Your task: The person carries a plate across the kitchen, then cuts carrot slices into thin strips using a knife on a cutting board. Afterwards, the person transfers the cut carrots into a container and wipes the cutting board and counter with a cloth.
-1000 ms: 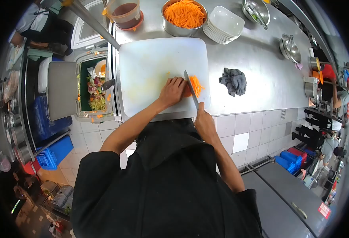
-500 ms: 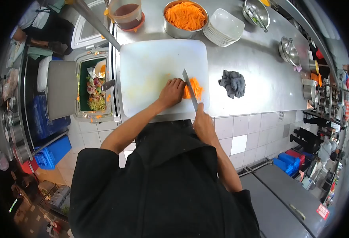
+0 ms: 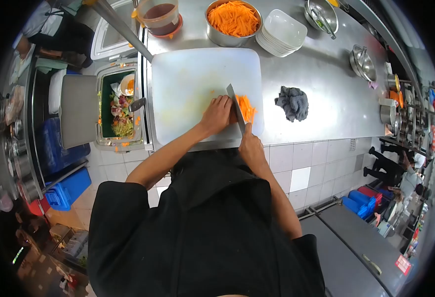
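Observation:
On the white cutting board (image 3: 192, 74), my right hand (image 3: 251, 147) grips the handle of a kitchen knife (image 3: 236, 105). The blade stands close against the fingertips of my left hand (image 3: 217, 115). Those fingers are curled and press down on carrot, most of it hidden under the hand; a little orange shows between hand and blade. To the right of the blade lies a small pile of cut carrot strips (image 3: 246, 109).
Behind the board stand a metal pot of carrot strips (image 3: 233, 20), stacked white dishes (image 3: 285, 29) and a tub of dark liquid (image 3: 158, 17). A grey cloth (image 3: 292, 104) lies right. Left is a scrap bin (image 3: 120, 77); a person (image 3: 54, 29) stands beyond.
The knife has shifted slightly against the carrot and its blade looks more tilted. My left hand stays in nearly the same place. The whole view has moved a little.

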Available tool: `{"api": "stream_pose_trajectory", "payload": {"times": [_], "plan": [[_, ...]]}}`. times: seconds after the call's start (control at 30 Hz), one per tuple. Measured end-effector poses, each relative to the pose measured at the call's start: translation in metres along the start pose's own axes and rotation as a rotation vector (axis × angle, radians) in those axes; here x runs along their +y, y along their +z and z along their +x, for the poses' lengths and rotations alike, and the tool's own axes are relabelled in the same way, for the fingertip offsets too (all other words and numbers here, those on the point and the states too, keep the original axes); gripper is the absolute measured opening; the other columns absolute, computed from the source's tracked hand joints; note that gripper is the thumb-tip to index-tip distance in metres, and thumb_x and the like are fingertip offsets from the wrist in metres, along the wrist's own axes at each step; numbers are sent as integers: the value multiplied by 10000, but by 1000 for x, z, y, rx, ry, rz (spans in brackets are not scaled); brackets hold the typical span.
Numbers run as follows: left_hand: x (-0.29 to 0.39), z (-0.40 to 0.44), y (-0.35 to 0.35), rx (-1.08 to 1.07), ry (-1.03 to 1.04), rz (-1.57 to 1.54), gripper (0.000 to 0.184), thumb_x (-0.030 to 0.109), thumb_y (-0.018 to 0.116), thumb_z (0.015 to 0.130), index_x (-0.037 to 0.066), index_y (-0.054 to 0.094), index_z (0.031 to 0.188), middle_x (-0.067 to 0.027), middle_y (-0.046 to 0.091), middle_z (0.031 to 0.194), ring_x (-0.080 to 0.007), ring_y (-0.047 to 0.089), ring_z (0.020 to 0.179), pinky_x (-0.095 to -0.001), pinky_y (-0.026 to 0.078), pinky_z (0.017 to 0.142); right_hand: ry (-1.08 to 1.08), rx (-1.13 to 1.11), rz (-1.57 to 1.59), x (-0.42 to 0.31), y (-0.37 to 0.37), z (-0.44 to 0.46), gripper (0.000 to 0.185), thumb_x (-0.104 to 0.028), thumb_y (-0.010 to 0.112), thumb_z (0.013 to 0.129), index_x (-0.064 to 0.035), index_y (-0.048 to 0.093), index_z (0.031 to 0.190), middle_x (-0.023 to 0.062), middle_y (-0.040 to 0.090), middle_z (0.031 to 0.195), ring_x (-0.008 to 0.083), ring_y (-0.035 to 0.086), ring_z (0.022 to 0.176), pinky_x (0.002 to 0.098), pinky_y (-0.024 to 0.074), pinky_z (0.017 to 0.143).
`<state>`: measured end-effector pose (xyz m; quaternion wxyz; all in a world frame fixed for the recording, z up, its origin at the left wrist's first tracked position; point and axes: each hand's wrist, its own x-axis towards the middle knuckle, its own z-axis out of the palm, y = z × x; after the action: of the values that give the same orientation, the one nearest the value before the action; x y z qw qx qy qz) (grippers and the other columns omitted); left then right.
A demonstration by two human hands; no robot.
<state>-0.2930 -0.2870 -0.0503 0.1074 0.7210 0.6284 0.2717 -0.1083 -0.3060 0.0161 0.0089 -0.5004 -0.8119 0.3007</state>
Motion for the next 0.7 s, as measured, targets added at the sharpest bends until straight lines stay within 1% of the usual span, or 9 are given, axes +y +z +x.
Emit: {"api": "stream_pose_trajectory", "payload": {"times": [0.13, 0.23, 0.3, 0.33, 0.4, 0.43, 0.5, 0.6, 0.7], "plan": [[7, -2, -31, 6, -63, -122, 181, 59, 531, 852, 14, 580, 1021, -136, 569, 1027, -309, 541, 1020, -434, 415, 875, -12, 17, -37, -2, -2, 4, 338, 48, 445, 852, 103, 340, 1169, 310, 592, 653, 489, 603, 617, 555, 495, 564], [3, -10, -39, 85, -108, -243, 133, 70, 549, 880, 47, 594, 1004, -124, 580, 1032, -299, 565, 980, -425, 443, 829, -28, 38, -53, -2, 2, 4, 357, 57, 449, 843, 109, 338, 1179, 313, 593, 658, 491, 604, 623, 560, 493, 565], [-6, -5, -36, 151, -284, -544, 105, 86, 548, 910, 77, 602, 999, -111, 582, 1013, -300, 582, 919, -422, 476, 765, -11, 23, -39, -2, 3, 4, 351, 59, 453, 839, 103, 342, 1169, 316, 594, 664, 492, 605, 629, 559, 493, 570], [-8, -4, -37, 150, -280, -544, 105, 86, 548, 910, 77, 602, 999, -111, 582, 1013, -300, 582, 919, -422, 476, 765, 8, 13, -28, -2, 3, 5, 345, 60, 458, 836, 97, 345, 1160, 319, 596, 671, 493, 606, 635, 559, 494, 576], [-6, -5, -37, 105, -116, -342, 125, 58, 549, 891, 76, 607, 1000, -102, 570, 966, -300, 586, 887, -424, 503, 735, 35, 1, -34, -6, 0, 5, 333, 62, 470, 820, 65, 354, 1132, 308, 606, 700, 492, 613, 665, 559, 497, 605], [-3, -9, -33, 108, -121, -345, 125, 58, 549, 891, 76, 607, 1000, -102, 570, 966, -300, 586, 887, -424, 503, 735, 56, -16, -43, -9, -4, 4, 326, 65, 482, 804, 34, 362, 1105, 296, 617, 729, 490, 620, 696, 559, 500, 634], [2, -14, -24, -38, -125, -177, 176, 31, 565, 840, 71, 622, 1002, -94, 559, 941, -294, 582, 910, -420, 508, 789, 47, -37, -29, -15, -14, 2, 315, 54, 478, 810, 27, 361, 1101, 301, 614, 737, 496, 616, 693, 567, 495, 640], [2, -16, -21, -25, -88, -121, 248, 19, 573, 788, 68, 627, 1025, -92, 558, 937, -285, 575, 929, -405, 507, 819, 46, -55, -3, -27, -30, -8, 297, 39, 467, 823, 16, 360, 1099, 315, 610, 761, 505, 608, 688, 581, 486, 649], [4, -15, -20, -54, -118, -106, 299, 20, 567, 772, 67, 623, 1061, -90, 558, 950, -280, 566, 943, -391, 502, 829, 73, -95, -24, -34, -37, -24, 279, 34, 458, 832, 10, 365, 1094, 327, 606, 783, 508, 602, 688, 589, 478, 652]]}}
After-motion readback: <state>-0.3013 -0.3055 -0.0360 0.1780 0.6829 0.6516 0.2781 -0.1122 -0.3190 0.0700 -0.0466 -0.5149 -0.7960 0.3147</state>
